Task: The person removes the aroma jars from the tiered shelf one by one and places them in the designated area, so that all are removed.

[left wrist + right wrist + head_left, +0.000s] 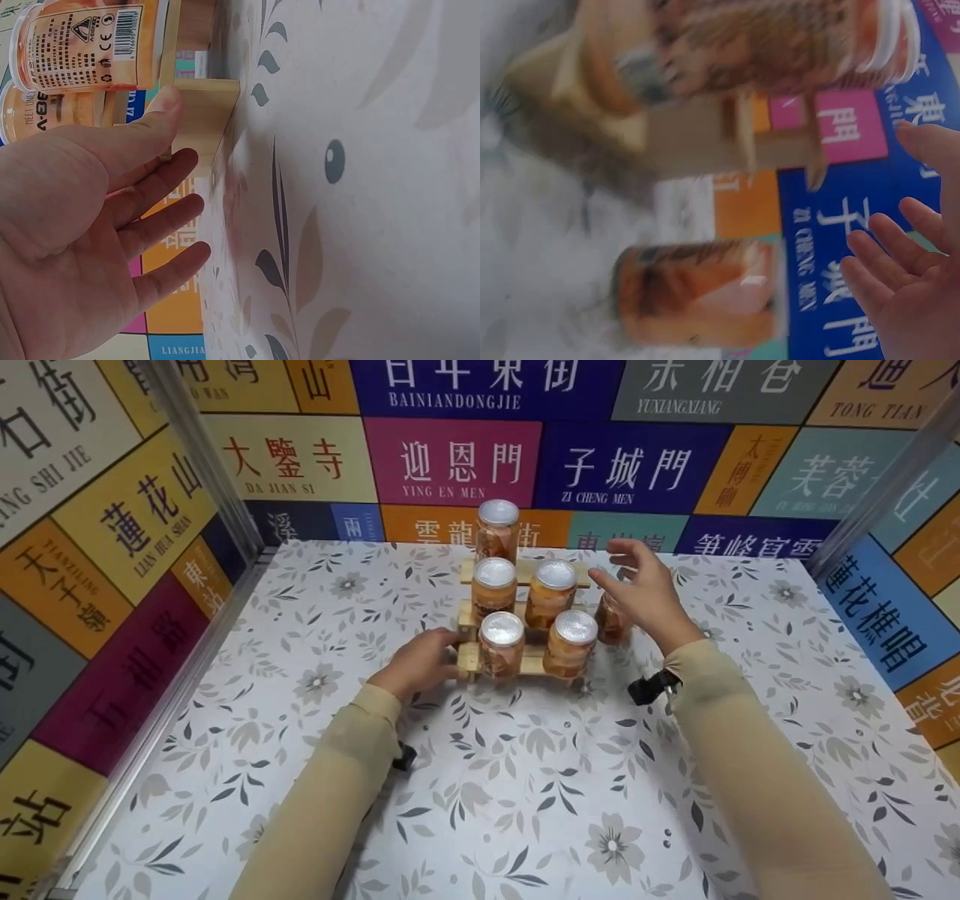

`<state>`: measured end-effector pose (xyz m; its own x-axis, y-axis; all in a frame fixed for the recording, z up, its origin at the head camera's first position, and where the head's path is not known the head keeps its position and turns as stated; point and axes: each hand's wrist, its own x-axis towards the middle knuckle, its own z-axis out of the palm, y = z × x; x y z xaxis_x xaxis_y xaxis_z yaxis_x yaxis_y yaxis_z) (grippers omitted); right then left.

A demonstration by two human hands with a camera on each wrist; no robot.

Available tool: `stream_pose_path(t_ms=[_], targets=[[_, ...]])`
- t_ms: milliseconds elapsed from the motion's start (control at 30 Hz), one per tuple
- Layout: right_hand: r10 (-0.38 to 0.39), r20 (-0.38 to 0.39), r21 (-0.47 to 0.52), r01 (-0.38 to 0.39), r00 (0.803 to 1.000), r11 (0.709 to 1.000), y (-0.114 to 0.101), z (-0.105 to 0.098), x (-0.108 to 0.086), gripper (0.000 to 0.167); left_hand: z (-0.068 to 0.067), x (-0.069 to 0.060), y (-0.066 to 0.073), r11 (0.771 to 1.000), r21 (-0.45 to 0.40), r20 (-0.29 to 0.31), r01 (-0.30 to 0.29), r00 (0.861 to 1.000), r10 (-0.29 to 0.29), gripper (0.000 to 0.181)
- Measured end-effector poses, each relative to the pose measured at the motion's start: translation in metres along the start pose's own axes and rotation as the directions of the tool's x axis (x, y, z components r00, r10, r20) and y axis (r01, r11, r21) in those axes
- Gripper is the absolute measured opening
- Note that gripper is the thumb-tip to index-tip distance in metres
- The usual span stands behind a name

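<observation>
A small stepped wooden rack (534, 660) stands on the table with several clear, silver-lidded cans of orange contents on its tiers. Two are on the front step, a left can (501, 649) and a right can (568, 649). Behind them are two more, and a single can (496, 529) tops the back. My left hand (424, 664) pinches the rack's left end between thumb and index finger; its other fingers extend loosely in the left wrist view. My right hand (645, 596) is spread and empty above a loose can (701, 294), which stands upright right of the rack.
A white tablecloth (480, 825) with grey flowers and leaves covers the table. Colourful panels (457, 461) with Chinese lettering rise behind it and along both sides. A metal post (214, 465) marks the back left corner.
</observation>
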<state>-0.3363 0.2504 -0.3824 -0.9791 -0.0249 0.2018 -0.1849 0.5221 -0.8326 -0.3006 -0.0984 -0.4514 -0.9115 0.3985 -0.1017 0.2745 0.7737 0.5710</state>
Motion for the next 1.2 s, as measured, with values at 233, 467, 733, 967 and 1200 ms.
stream_pose_path(t_ms=[233,467,733,967,1200], targets=[[-0.01,0.062,0.036,0.008,0.998,0.999,-0.042,0.017,0.009,0.064,0.001,0.0,-0.001,1.0,-0.009,0.004,0.002,1.0,-0.002,0.067],[-0.01,0.087,0.018,0.009,0.996,1.0,-0.069,0.044,0.021,0.065,0.001,0.001,-0.001,1.0,-0.024,0.011,0.012,1.0,-0.012,0.065],[-0.021,0.116,-0.091,0.032,0.993,0.995,-0.084,0.067,0.036,0.069,0.0,0.001,0.0,0.998,-0.047,0.007,0.029,1.0,-0.029,0.064],[-0.028,0.11,-0.158,0.045,0.994,0.986,-0.095,0.077,0.048,0.068,0.001,0.002,-0.001,1.0,0.002,-0.001,-0.022,1.0,0.022,0.061],[0.016,0.136,-0.152,0.005,0.991,0.988,-0.106,0.083,0.057,0.078,0.0,0.003,0.0,1.0,0.004,-0.004,0.01,1.0,-0.01,0.064]])
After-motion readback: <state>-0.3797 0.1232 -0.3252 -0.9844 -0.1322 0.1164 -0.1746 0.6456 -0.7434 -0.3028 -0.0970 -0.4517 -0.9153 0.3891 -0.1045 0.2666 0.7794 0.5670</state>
